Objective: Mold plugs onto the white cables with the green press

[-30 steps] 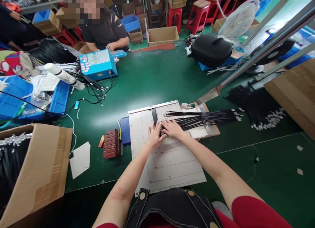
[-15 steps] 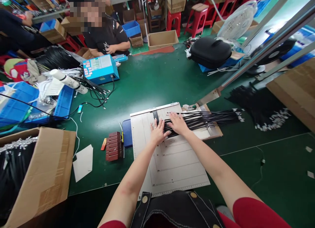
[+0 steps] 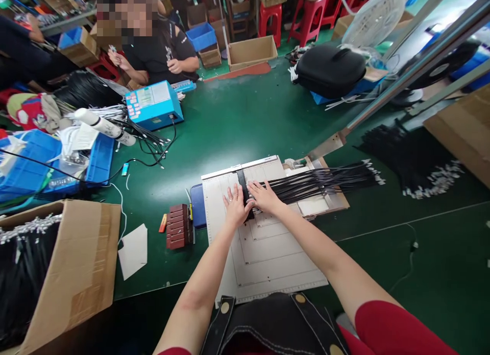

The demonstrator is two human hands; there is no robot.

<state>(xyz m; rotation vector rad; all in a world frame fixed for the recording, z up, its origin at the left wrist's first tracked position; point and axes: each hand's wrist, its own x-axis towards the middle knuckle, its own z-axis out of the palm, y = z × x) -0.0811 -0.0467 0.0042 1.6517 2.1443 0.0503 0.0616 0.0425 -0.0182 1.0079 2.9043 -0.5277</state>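
Observation:
A fan of black cables (image 3: 306, 184) lies across the white ruled board of a paper cutter (image 3: 275, 258), silver connectors at its right end. My right hand (image 3: 265, 197) rests flat over the cables' left ends, fingers stretched out. Beside it, my left hand (image 3: 235, 207) lies on the board with fingers spread, by a black bar (image 3: 241, 179) fixed across the board. The two hands nearly meet at the thumbs. Raised at the right is the cutter's long blade arm (image 3: 333, 143). The cable ends under my hands are mostly hidden.
Another heap of black cables (image 3: 413, 161) lies at the right. A brown slotted block (image 3: 178, 226) stands left of the cutter, and a cardboard box (image 3: 80, 263) full of cables sits at the left. Across the table a co-worker (image 3: 161, 53) sits behind a blue machine (image 3: 155, 105).
Both my hands have slid left along the board, and the cables have shifted left against the black bar. The co-worker's hands have moved apart and up.

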